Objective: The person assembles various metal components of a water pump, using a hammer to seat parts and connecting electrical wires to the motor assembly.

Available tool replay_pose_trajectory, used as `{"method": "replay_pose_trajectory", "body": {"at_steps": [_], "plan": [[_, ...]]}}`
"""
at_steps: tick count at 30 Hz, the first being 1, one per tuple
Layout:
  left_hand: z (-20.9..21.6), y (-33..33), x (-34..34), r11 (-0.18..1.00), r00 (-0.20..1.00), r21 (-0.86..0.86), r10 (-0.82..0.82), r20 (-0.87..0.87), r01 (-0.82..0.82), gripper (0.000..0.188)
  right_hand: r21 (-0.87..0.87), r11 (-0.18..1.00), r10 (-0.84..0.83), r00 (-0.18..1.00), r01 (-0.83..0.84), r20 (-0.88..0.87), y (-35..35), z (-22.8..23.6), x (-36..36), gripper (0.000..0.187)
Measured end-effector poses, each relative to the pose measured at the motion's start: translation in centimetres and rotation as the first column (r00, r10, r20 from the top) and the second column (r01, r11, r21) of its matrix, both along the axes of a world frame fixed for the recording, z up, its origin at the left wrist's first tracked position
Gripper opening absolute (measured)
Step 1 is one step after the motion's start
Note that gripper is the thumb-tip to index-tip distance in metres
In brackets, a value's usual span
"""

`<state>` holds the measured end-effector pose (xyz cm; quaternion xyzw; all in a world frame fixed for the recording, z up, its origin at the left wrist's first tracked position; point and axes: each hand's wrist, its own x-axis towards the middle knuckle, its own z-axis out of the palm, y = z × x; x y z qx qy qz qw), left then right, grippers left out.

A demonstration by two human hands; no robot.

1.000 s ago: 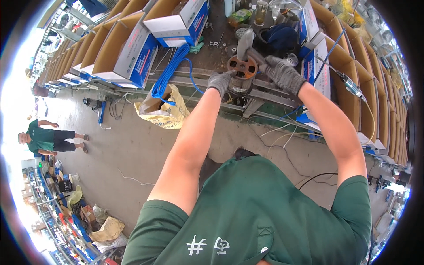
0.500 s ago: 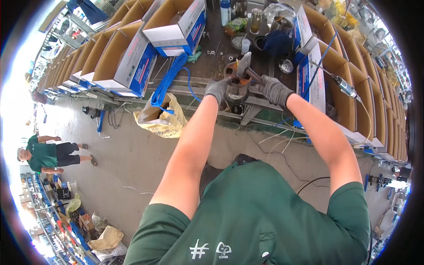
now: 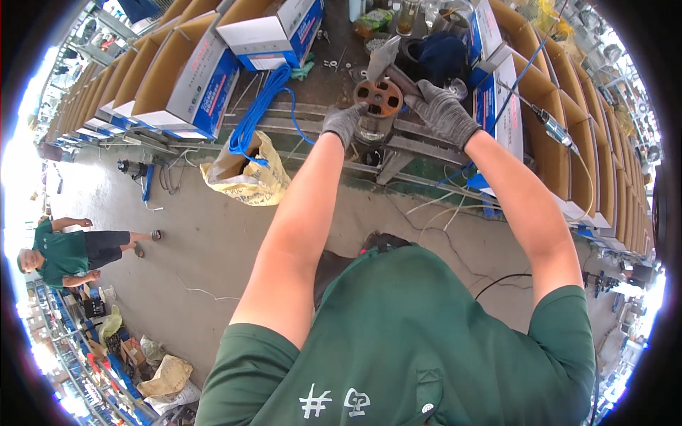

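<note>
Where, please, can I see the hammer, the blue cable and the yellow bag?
Hammer [image 3: 383, 59]: head camera, on its grey head.
Blue cable [image 3: 258, 113]: head camera, midway along the bundled loops.
Yellow bag [image 3: 249, 187]: head camera, on its front wall.

Housing [image 3: 376, 128] at front edge of desk [image 3: 323, 92], between left hand [image 3: 344, 122] and right hand [image 3: 445, 117]. Hammer [image 3: 382, 60] by its far rim, cap [image 3: 444, 55] behind right. Left boxes [image 3: 186, 82], right boxes [image 3: 561, 113] flank it all. Cable [image 3: 257, 117] hangs front-left, down to sack [image 3: 252, 188].
</note>
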<state>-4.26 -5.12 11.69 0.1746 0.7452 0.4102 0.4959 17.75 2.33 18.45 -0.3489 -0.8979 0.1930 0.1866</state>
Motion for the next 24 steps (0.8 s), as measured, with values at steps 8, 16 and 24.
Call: {"method": "replay_pose_trajectory", "body": {"at_steps": [8, 16, 24], "plan": [[-0.7, 0.5, -0.3, 0.998, 0.988, -0.018, -0.066, -0.142, 0.064, 0.083, -0.146, 0.986, -0.050, 0.978, 0.080, 0.203, 0.6, -0.8, 0.7, 0.032], [-4.4, 1.2, -0.6, 0.991, 0.977, 0.101, -0.060, -0.203, 0.082, 0.077, -0.366, 0.916, -0.102, 0.978, 0.164, 0.184, -1.2, 0.7, 2.0, 0.028], [-30.5, -18.3, -4.9, 0.828, 0.838, 0.396, -0.150, -0.525, 0.397, 0.029, -0.903, 0.364, -0.641, 0.765, 0.229, -0.064, -5.3, -13.0, 8.4, 0.035]]}}
